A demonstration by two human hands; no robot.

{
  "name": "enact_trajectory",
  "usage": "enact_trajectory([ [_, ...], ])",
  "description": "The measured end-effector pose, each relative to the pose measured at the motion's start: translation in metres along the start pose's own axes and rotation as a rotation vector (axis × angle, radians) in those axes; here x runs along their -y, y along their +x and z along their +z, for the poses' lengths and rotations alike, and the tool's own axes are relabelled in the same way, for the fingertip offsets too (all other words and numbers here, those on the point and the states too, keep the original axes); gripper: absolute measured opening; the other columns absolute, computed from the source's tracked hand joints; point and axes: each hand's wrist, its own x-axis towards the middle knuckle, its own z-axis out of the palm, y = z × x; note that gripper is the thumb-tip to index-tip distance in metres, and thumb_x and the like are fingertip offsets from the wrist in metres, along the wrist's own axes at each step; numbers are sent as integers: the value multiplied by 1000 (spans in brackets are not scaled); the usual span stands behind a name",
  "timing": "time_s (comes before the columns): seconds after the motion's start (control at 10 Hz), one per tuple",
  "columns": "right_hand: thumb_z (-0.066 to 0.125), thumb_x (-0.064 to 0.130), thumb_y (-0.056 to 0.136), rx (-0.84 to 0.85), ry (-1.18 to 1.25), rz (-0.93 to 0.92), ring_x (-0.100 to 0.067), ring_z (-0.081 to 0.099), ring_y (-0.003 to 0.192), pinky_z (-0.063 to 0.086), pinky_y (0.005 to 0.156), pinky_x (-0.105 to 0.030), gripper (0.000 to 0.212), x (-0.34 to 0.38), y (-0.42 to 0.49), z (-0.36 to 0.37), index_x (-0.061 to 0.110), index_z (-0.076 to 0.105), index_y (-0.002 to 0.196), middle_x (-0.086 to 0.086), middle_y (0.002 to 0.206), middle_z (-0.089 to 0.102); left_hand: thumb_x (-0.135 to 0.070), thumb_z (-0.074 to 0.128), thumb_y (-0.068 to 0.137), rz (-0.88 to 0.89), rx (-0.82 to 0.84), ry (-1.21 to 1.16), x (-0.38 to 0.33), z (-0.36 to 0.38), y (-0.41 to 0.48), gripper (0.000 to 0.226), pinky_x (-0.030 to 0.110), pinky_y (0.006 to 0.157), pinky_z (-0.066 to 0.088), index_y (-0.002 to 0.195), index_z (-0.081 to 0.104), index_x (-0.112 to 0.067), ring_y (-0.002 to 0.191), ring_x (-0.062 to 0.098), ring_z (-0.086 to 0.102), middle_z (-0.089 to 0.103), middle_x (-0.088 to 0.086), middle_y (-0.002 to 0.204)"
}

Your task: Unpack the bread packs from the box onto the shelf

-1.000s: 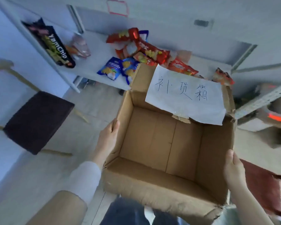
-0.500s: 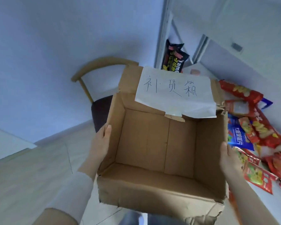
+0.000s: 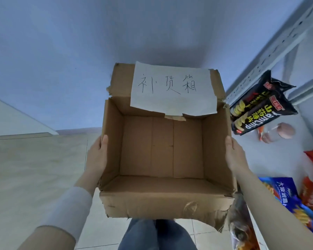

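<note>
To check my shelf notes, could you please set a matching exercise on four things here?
Things: 1 cardboard box; 2 paper sheet; 3 black chip bag; 4 blue snack pack.
States: A on the raised flap; B on the shelf, lower right; C empty, between left hand and right hand; D beside the flap, upper right.
Pairs: 1-C; 2-A; 3-D; 4-B.

Soft, even, bluish daylight, faint shadows, no glare; wide-angle bending and blur toward the edges.
</note>
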Motion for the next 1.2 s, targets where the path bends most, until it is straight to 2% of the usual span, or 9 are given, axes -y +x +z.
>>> enact_trajectory([
  [0.1, 21, 40, 100, 23, -48, 29, -28, 32, 137, 24, 114, -40, 53, 8, 51, 26, 12, 33, 143, -11, 148, 38, -32, 29, 101, -46, 1, -1, 1, 22, 50, 39, 26, 86, 27, 122, 53, -10, 99, 16, 42, 51, -3, 99],
  [0.2, 20, 47, 98, 21, -84, 63, -30, 35, 135, 28, 113, -47, 56, 10, 100, 57, 17, 31, 143, -11, 146, 39, -32, 30, 101, -60, -1, 6, 8, 48, 99, 41, 25, 90, 28, 128, 51, -9, 112, 21, 48, 53, -3, 111],
  [0.3, 21, 42, 99, 49, -53, 116, -29, 32, 137, 25, 112, -43, 53, 10, 132, 83, 15, 29, 144, -10, 148, 36, -31, 30, 101, -113, -4, 29, 25, 72, 130, 44, 23, 94, 27, 135, 45, -9, 128, 25, 43, 51, 7, 135],
  [0.5, 21, 36, 100, 101, -97, 167, -28, 27, 139, 21, 113, -37, 51, -3, 162, 110, 11, 26, 145, -11, 151, 30, -30, 32, 100, -211, 16, 42, 53, 103, 152, 43, 22, 97, 28, 136, 44, -10, 127, 21, 43, 50, 8, 136],
  [0.6, 21, 33, 101, 108, -174, 164, -31, 35, 134, 27, 109, -39, 48, -1, 167, 118, 8, 36, 140, -15, 144, 40, -29, 32, 101, -224, 3, 64, 57, 108, 160, 41, 20, 91, 27, 135, 46, -11, 117, 15, 45, 52, 7, 134],
  [0.7, 20, 33, 101, 134, -201, 166, -29, 32, 136, 25, 110, -39, 49, 1, 172, 124, 11, 33, 142, -11, 147, 37, -31, 32, 100, -246, 10, 94, 64, 109, 168, 40, 24, 94, 30, 133, 48, -13, 124, 24, 46, 54, 7, 132],
  [0.8, 19, 37, 101, 144, -188, 198, -28, 30, 138, 24, 112, -40, 51, 0, 178, 129, 13, 30, 144, -10, 150, 34, -33, 30, 100, -240, 13, 109, 64, 113, 174, 41, 25, 90, 31, 129, 50, -13, 121, 25, 48, 56, 7, 126],
  [1.0, 18, 42, 100, 187, -208, 221, -31, 30, 138, 25, 111, -43, 54, -5, 186, 128, 13, 28, 144, -10, 150, 33, -36, 27, 101, -229, 55, 142, 65, 117, 175, 45, 27, 94, 30, 135, 43, -13, 128, 26, 43, 51, 8, 135],
  [1.2, 26, 41, 99, 208, -353, 133, -33, 33, 137, 29, 108, -44, 55, 6, 179, 110, 12, 23, 146, -12, 149, 35, -39, 32, 99, -242, 134, 305, 47, 102, 172, 54, 40, 105, 32, 143, 26, -8, 131, 34, 40, 42, 16, 143],
])
